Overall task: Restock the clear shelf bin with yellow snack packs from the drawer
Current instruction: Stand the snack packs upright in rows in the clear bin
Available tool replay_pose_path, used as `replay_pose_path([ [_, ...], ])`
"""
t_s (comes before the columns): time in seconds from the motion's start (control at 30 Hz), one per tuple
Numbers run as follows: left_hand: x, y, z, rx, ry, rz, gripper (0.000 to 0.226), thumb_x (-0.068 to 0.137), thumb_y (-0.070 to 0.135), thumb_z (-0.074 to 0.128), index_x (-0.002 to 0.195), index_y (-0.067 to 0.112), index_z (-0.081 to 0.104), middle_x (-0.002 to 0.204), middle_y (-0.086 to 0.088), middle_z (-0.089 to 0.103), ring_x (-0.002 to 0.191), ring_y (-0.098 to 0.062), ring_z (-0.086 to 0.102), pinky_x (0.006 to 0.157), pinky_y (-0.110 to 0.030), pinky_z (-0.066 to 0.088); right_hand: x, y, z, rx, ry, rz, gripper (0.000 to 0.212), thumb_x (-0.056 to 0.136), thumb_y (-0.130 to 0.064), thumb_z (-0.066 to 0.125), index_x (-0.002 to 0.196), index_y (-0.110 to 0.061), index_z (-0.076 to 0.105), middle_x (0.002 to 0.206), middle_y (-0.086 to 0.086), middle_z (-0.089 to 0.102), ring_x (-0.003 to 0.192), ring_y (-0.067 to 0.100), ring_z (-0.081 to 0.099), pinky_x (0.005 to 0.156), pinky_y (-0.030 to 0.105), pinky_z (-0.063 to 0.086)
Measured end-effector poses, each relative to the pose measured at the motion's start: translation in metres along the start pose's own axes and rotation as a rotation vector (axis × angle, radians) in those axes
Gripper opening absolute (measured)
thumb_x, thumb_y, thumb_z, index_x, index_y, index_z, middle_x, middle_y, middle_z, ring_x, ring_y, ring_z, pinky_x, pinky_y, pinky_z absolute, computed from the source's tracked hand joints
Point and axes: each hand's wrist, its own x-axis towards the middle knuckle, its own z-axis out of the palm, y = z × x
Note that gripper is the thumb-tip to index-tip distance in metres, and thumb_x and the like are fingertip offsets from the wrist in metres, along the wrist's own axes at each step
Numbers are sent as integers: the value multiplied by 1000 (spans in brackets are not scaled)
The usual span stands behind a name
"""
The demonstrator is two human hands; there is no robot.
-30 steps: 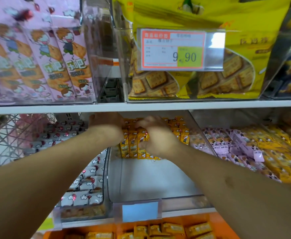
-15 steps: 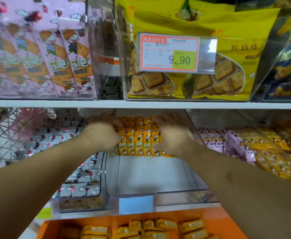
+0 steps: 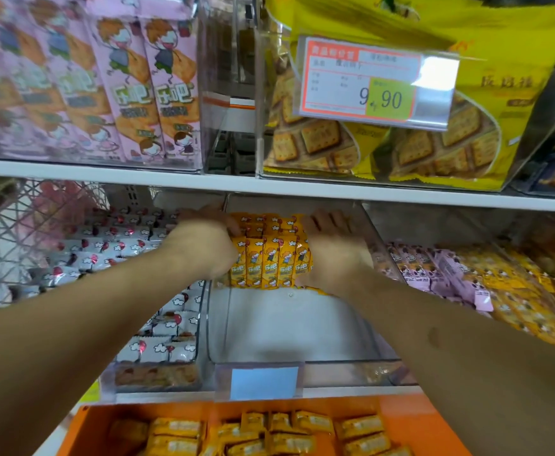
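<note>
A clear shelf bin [image 3: 289,327] sits on the middle shelf with a blue label on its front. At its back stands a row of yellow snack packs [image 3: 269,261], upright and side by side, with more yellow packs behind them. My left hand [image 3: 203,245] presses against the row's left end and my right hand [image 3: 332,248] against its right end, squeezing the packs between them. The fingers of both hands reach behind the row and are partly hidden. The bin's front half shows a bare white floor. Below, an orange drawer [image 3: 401,413] holds several more yellow packs [image 3: 269,436].
A clear bin of white snack packs [image 3: 157,330] stands left of the target bin; pink and yellow packs [image 3: 450,278] lie to its right. The upper shelf [image 3: 269,189] carries pink boxes, yellow cracker bags and a 9.90 price tag [image 3: 375,83]. A wire basket [image 3: 13,232] is at far left.
Both hands have spread apart to the ends of the row and straightened the yellow packs into an upright line. The camera moved closer.
</note>
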Motion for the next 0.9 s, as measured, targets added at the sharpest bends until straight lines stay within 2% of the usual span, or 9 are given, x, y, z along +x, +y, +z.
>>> replay_pose_path([
  [0.27, 2, -3, 6, 6, -8, 16, 33, 87, 22, 66, 116, 38, 70, 131, -2, 54, 122, -31, 55, 98, -33, 52, -3, -3, -8, 107, -48, -1, 113, 48, -70, 87, 142, -22, 47, 134, 1, 49, 122, 29, 47, 103, 44, 42],
  [0.43, 1, 0, 5, 0, -19, 8, 39, 88, 20, 65, 123, 36, 68, 141, -2, 50, 129, -35, 51, 103, -39, 52, 2, -5, -2, 85, 26, -5, 103, 53, -74, 84, 136, -22, 52, 129, 2, 53, 117, 29, 50, 100, 43, 41],
  [0.57, 0, -1, 7, -3, 8, 30, 36, 88, 23, 65, 123, 34, 69, 132, -1, 52, 122, -35, 53, 99, -36, 51, 4, -2, 5, 90, 77, 41, 104, 46, -79, 84, 128, -21, 56, 121, 5, 57, 110, 32, 54, 95, 47, 45],
  [0.67, -3, -1, 3, -42, 34, 50, 33, 93, 32, 63, 125, 32, 68, 126, -2, 56, 116, -31, 58, 96, -34, 50, 0, -1, 4, 99, 78, 49, 107, 47, -83, 82, 127, -16, 56, 121, 7, 59, 111, 34, 55, 98, 48, 45],
  [0.8, -23, 1, -13, -165, 13, 73, 35, 101, 33, 59, 135, 28, 65, 128, -3, 66, 103, -21, 67, 86, -26, 50, -12, 0, -19, 182, 19, 57, 111, 51, -84, 78, 137, -18, 52, 131, 5, 54, 120, 30, 51, 103, 45, 43],
  [0.9, -57, 0, -26, -234, 3, 81, 40, 101, 38, 59, 141, 32, 60, 137, -2, 63, 111, -21, 65, 91, -25, 48, -41, 0, -46, 382, -59, 47, 113, 59, -83, 78, 147, -21, 43, 140, 3, 46, 128, 29, 43, 108, 44, 41],
])
